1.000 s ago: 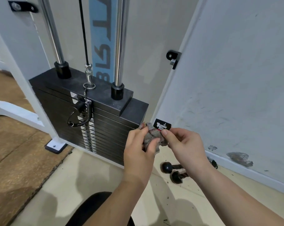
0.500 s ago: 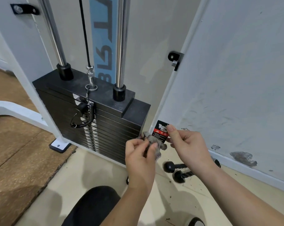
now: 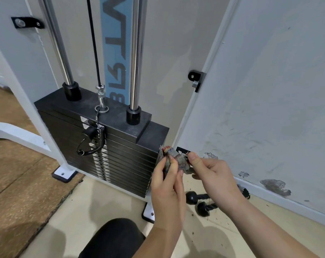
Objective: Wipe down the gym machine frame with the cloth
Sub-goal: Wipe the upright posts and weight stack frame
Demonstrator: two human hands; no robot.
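A small grey cloth (image 3: pixel 173 158) with red and blue flecks is bunched between both my hands, just in front of the white frame upright (image 3: pixel 200 90) of the gym machine. My left hand (image 3: pixel 167 185) pinches the cloth's left side with fingers closed. My right hand (image 3: pixel 212 174) grips its right side, thumb pressed near a black label (image 3: pixel 183 150) on the frame. The cloth sits beside the lower right corner of the black weight stack (image 3: pixel 109 146). Part of the cloth is hidden by my fingers.
Two chrome guide rods (image 3: pixel 137 53) and a black cable (image 3: pixel 92 40) rise from the stack. A white frame foot (image 3: pixel 148 211) and black rope-handle ends (image 3: pixel 202 202) lie on the floor by the scuffed white wall (image 3: pixel 269 108). A black padded seat (image 3: pixel 113 239) is below me.
Both hands with the cloth have stayed near the label on the upright; my fingers have shifted on the cloth, bunching it, while the view moved slightly.
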